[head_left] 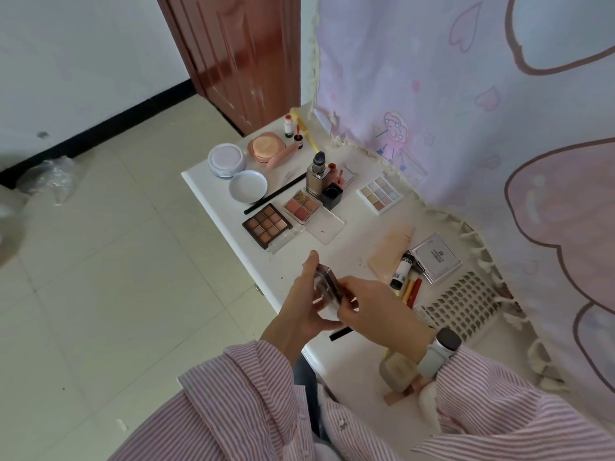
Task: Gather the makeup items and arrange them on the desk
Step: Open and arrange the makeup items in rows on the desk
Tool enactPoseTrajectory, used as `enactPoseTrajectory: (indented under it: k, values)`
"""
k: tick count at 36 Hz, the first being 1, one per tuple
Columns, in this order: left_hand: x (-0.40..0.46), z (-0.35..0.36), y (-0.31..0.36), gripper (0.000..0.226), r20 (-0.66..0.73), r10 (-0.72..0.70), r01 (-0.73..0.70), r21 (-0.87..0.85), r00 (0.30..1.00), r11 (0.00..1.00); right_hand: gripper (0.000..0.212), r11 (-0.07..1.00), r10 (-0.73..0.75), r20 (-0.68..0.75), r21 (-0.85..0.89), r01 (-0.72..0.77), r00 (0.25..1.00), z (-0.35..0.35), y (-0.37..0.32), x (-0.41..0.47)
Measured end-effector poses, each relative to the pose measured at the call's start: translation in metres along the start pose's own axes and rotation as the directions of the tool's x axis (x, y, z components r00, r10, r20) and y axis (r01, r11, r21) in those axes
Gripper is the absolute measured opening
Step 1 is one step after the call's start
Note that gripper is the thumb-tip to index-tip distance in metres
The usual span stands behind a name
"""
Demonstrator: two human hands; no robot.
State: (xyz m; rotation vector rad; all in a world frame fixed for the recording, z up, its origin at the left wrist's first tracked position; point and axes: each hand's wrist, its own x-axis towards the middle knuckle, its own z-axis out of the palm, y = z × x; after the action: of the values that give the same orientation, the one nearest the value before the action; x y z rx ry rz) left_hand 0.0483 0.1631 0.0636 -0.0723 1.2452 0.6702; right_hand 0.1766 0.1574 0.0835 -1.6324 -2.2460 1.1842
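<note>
One white desk [336,357] carries everything, and places here are given from its near left edge. Against its far right side, beside the curtain [432,78], lies a white slotted basket [466,304]. Further up the desk sit the brown nine-pan palette [267,225] (lid open), a pink four-pan palette [302,206] and a pale palette [378,194]. Just over the near left edge, both hands hold a small clear compact [327,286]: the left hand [301,314] grips it from beneath with curled fingers, the right hand [372,309] pinches its near side
</note>
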Motion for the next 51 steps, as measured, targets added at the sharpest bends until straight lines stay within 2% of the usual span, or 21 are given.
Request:
enactPoseTrajectory:
  k: [4, 9, 14, 18, 22, 26, 29, 33, 35, 37, 40, 41, 43, 45, 47, 51]
  values:
    - [0.003, -0.001, 0.000, 0.058, -0.027, 0.018, -0.017, 0.025, 0.999, 1.000, 0.032, 0.999, 0.010, 0.042, 0.039, -0.012, 0.999, -0.001, 0.001, 0.001]
    - [0.004, -0.003, 0.000, 0.059, 0.013, 0.009, -0.009, 0.010, 1.000, 1.000, 0.031, 0.993, -0.008, 0.106, 0.121, -0.005, 0.994, -0.008, -0.001, 0.001]
    - [0.005, -0.003, 0.001, 0.059, 0.033, 0.025, -0.026, 0.023, 0.999, 0.999, 0.031, 0.994, 0.012, 0.106, 0.105, -0.024, 0.994, -0.009, -0.001, 0.001]
    - [0.003, -0.002, 0.002, 0.052, 0.028, 0.044, -0.045, 0.037, 0.999, 0.998, 0.024, 0.996, 0.059, 0.044, 0.060, -0.062, 0.997, -0.005, 0.001, 0.001]
    - [-0.001, -0.004, -0.001, 0.045, 0.082, 0.013, -0.014, 0.011, 0.997, 1.000, 0.012, 0.997, 0.074, -0.020, 0.030, -0.073, 0.997, -0.009, 0.007, 0.003]
    - [-0.002, -0.010, -0.001, 0.054, 0.123, -0.049, 0.052, -0.025, 0.991, 0.998, 0.017, 0.994, 0.109, -0.103, -0.018, -0.111, 0.989, -0.014, 0.014, 0.006]
    - [-0.003, -0.018, 0.001, 0.054, 0.157, -0.062, 0.075, -0.075, 0.986, 0.994, 0.019, 0.993, 0.119, -0.114, -0.008, -0.121, 0.986, -0.015, 0.017, 0.009]
    - [-0.004, -0.026, 0.003, 0.048, 0.081, 0.025, -0.018, -0.086, 0.996, 0.996, 0.025, 0.989, 0.133, -0.125, -0.040, -0.139, 0.983, -0.013, 0.016, 0.013]
    - [-0.001, -0.028, 0.004, 0.041, 0.009, 0.111, -0.109, -0.095, 0.994, 0.989, 0.024, 0.987, 0.137, -0.128, -0.063, -0.145, 0.982, -0.013, 0.013, 0.016]
    - [0.003, -0.029, 0.004, 0.032, -0.074, 0.224, -0.227, -0.032, 0.972, 0.973, 0.022, 0.986, 0.135, -0.142, -0.082, -0.147, 0.981, -0.013, 0.010, 0.019]
    - [0.009, -0.032, 0.000, 0.031, -0.189, 0.439, -0.384, 0.267, 0.878, 0.884, 0.022, 0.987, 0.108, -0.164, -0.105, -0.126, 0.981, -0.009, 0.006, 0.027]
    - [0.012, -0.033, -0.002, 0.029, -0.198, 0.518, -0.412, 0.404, 0.832, 0.817, 0.022, 0.987, 0.100, -0.166, -0.108, -0.119, 0.981, -0.008, 0.005, 0.029]
    - [0.014, -0.034, -0.006, 0.011, -0.155, 0.646, -0.439, 0.615, 0.747, 0.655, 0.021, 0.988, 0.098, -0.154, -0.099, -0.114, 0.983, -0.005, 0.004, 0.034]
    - [0.019, -0.037, -0.010, 0.013, -0.086, 0.694, -0.391, 0.774, 0.715, 0.499, 0.020, 0.991, 0.104, -0.139, -0.072, -0.115, 0.985, -0.002, 0.005, 0.039]
    - [0.020, -0.037, -0.012, 0.033, -0.064, 0.690, -0.286, 0.879, 0.721, 0.381, 0.021, 0.993, 0.105, -0.134, -0.041, -0.112, 0.985, 0.001, 0.006, 0.042]
    - [0.018, -0.040, -0.014, 0.037, -0.058, 0.698, -0.328, 0.853, 0.714, 0.407, 0.022, 0.994, 0.112, -0.143, 0.035, -0.108, 0.983, 0.003, 0.006, 0.044]
